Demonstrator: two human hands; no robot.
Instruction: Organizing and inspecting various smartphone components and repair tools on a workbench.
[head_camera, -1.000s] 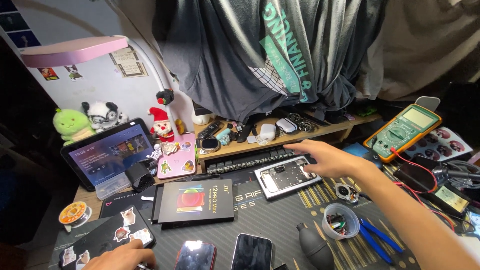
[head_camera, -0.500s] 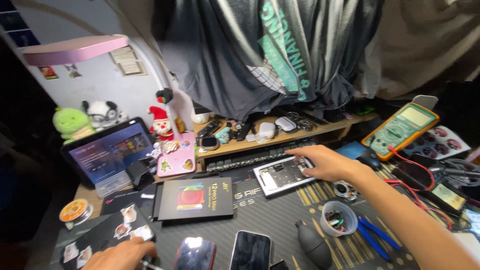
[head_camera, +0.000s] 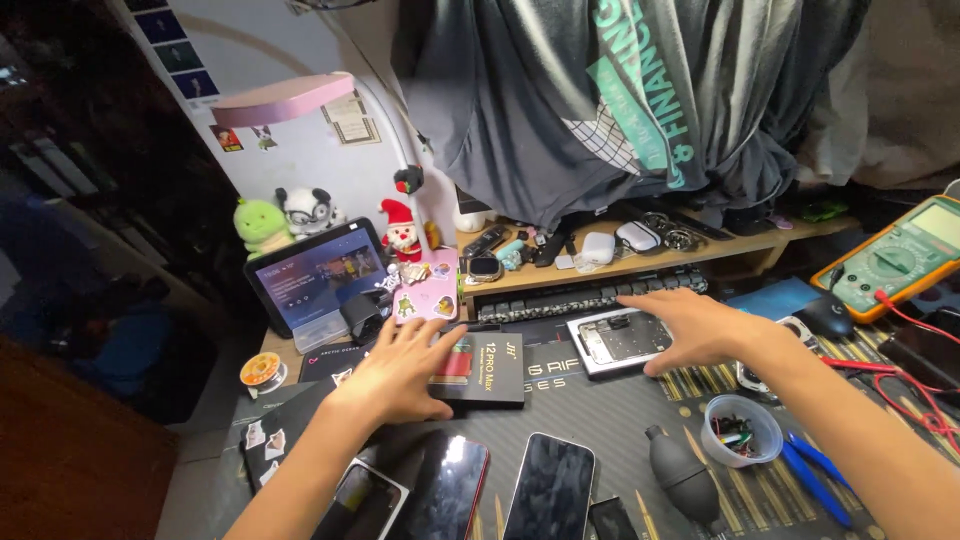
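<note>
While the left hand (head_camera: 398, 372) rests spread fingers on the black box (head_camera: 478, 367), the right hand (head_camera: 692, 327) lies flat, fingers spread, on the opened phone (head_camera: 622, 341); lifting either probably calls for closing the fingers first.

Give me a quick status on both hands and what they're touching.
Left hand flat on the black box, open. Right hand spread over the opened phone, open. Two dark phones lie nearer, untouched.

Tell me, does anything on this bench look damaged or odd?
Yes. The phone under the right hand lies open, its inner parts bare. Nothing looks spilled. The left hand rests on a black box.
</note>
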